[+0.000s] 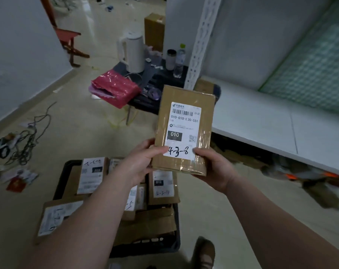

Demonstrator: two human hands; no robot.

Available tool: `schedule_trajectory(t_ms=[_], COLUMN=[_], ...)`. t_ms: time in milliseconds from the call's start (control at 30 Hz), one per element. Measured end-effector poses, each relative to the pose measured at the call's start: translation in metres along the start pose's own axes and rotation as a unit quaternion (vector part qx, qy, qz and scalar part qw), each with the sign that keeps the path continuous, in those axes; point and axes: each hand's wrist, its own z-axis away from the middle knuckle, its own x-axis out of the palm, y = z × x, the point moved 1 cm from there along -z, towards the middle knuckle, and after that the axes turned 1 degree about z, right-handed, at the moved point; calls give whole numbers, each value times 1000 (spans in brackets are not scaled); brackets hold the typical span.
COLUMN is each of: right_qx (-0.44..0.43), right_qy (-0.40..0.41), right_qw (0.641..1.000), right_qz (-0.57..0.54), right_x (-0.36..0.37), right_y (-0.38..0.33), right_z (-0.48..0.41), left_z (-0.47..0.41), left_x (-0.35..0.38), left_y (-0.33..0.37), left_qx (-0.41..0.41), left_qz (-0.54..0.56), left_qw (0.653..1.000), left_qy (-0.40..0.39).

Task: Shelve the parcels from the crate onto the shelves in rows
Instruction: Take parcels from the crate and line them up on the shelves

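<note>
**One parcel up, shelf not yet filled**

Early in the task, by my read. The white shelf (261, 117) showed no parcels on the part in view, and the black crate (66, 169) on the floor held several boxes (161, 188).

One parcel (184, 131), label up and marked 4-3-8, was in the air above the crate, just left of the shelf edge.

- **Left hand** (139, 162): gripped the lower left corner, thumb on top.
- **Right hand** (213, 167): gripped the lower right corner, thumb on the label, fingers curled beneath.

Neither hand was spread.
</note>
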Motion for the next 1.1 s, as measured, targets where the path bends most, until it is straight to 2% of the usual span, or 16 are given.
schedule_trajectory(t_ms=[300, 667, 867, 1100], right_qx=[-29, -28, -53, -120], right_qy=[84, 111, 119, 126], right_qw=[996, 989, 984, 975], right_qz=[30, 90, 120, 140], right_x=[-133, -294, -337, -363], right_y=[-51, -131, -146, -149], right_z=[7, -70, -123, -209], left_z=[-72, -205, -263, -355], left_x=[127, 269, 299, 299], left_y=[5, -14, -28, -45], left_qx=[-12, -23, -23, 49], left_qz=[-151, -286, -286, -281], left_qw=[986, 958, 958, 957], left_qy=[-69, 0, 18, 51])
